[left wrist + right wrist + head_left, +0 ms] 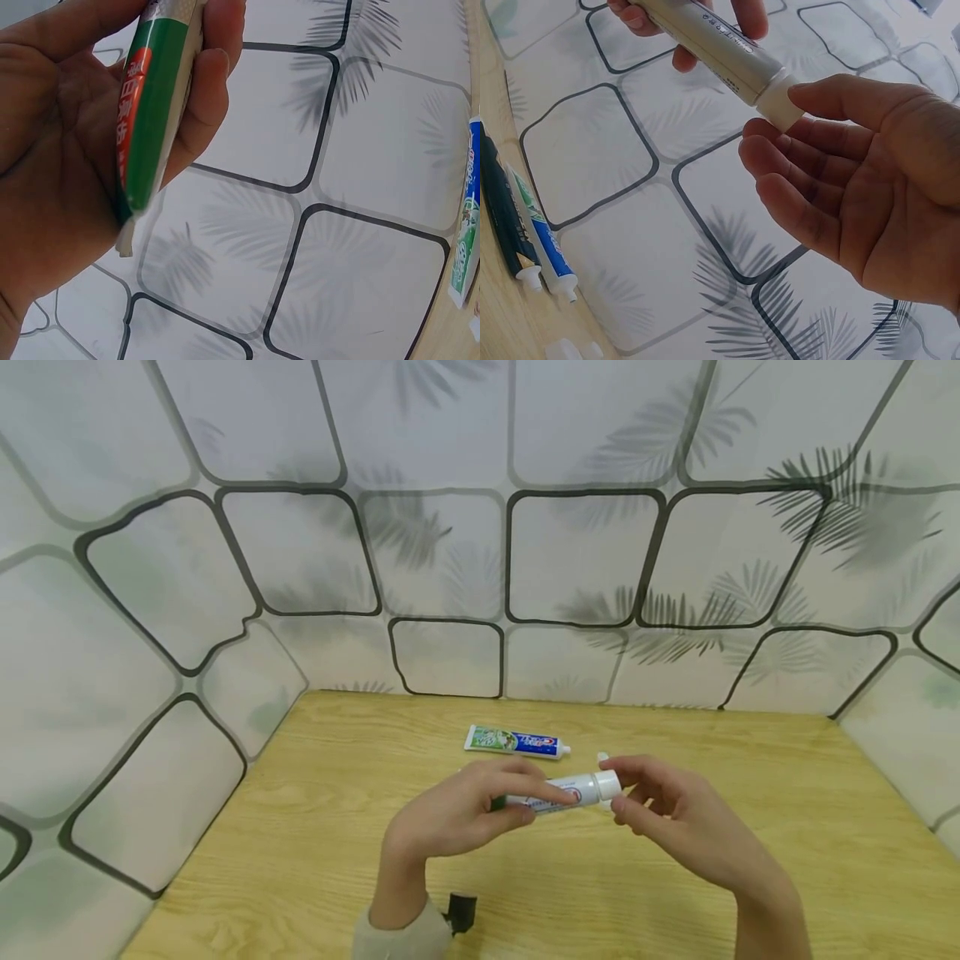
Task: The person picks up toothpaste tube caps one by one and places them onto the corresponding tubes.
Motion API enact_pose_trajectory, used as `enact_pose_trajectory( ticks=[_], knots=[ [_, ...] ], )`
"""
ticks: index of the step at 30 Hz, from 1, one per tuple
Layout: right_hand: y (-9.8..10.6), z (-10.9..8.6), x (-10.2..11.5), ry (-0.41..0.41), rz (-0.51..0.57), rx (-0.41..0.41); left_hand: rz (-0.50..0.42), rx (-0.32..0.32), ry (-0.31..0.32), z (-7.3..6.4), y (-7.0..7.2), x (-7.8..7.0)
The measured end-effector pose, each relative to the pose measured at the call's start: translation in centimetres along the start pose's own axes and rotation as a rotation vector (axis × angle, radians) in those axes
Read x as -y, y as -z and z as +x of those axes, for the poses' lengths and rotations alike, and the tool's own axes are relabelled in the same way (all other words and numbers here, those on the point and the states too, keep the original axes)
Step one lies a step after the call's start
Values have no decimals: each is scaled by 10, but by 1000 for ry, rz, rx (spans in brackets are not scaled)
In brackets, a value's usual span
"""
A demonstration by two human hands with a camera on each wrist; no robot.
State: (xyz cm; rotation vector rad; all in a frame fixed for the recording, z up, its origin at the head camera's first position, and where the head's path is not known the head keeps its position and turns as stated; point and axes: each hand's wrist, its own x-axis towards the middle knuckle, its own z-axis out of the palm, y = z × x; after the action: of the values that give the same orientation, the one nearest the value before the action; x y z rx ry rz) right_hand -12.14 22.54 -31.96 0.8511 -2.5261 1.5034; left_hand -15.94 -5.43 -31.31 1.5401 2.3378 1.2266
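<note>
A white toothpaste tube point(566, 793) with a green tail end is gripped by my left hand point(465, 806) above the table. In the left wrist view, that tube's flat green end point(150, 112) lies between thumb and fingers. My right hand point(686, 814) is at the other end, with thumb and fingertips pinching the white cap point(781, 103). The cap is on the tube. Behind the hands, a blue and green toothpaste tube point(517, 742) lies on the table, its white nozzle bare. A dark green tube point(501, 202) lies beside it in the right wrist view; my left hand mostly hides it from the head view.
The wooden table point(300, 827) meets patterned walls point(435, 560) at the back and sides. Small white caps point(564, 349) lie on the table near the two tubes. A black piece point(461, 912) sticks out by the left sleeve point(401, 935).
</note>
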Motion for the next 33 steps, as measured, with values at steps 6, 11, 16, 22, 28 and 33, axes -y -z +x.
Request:
enact_pose_trajectory(
  ticks=[6,11,16,22,28,33],
  knots=[
    [-1,0,1,-10,-4,-12,1,7,9,0,0,-1],
    [-3,1,4,-87,-32,-22,1,7,12,0,0,0],
    [-3,3,4,-119,-53,-21,-5,5,23,0,1,0],
    [-6,6,3,-75,-25,-68,6,3,33,1,1,0],
    [-6,6,2,-45,-20,-85,3,7,28,2,0,0],
    [-3,3,-1,-14,-40,-69,-3,12,26,3,0,1]
  ],
)
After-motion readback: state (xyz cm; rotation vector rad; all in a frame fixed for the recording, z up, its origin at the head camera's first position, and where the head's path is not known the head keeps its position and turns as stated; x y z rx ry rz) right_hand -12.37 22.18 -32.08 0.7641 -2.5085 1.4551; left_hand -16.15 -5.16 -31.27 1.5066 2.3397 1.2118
